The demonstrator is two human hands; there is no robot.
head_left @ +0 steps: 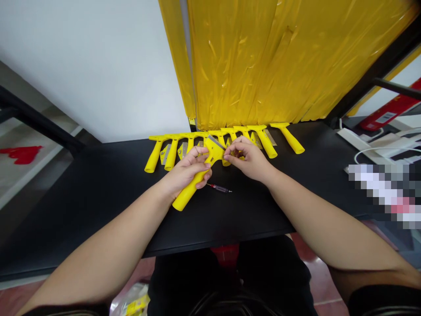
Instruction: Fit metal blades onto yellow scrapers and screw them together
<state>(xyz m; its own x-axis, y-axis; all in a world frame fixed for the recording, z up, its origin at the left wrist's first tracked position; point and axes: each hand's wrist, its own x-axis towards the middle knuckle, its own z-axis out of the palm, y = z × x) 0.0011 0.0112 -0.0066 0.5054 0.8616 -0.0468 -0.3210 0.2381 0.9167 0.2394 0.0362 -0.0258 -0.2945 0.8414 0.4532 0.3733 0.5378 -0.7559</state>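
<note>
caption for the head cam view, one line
Left hand grips a yellow scraper, right hand pinches its head, more scrapers lined up behind

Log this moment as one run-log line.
left hand: grips yellow scraper | right hand: pinches its head | nearby: small screwdriver, row of yellow scrapers | surface: black table
</note>
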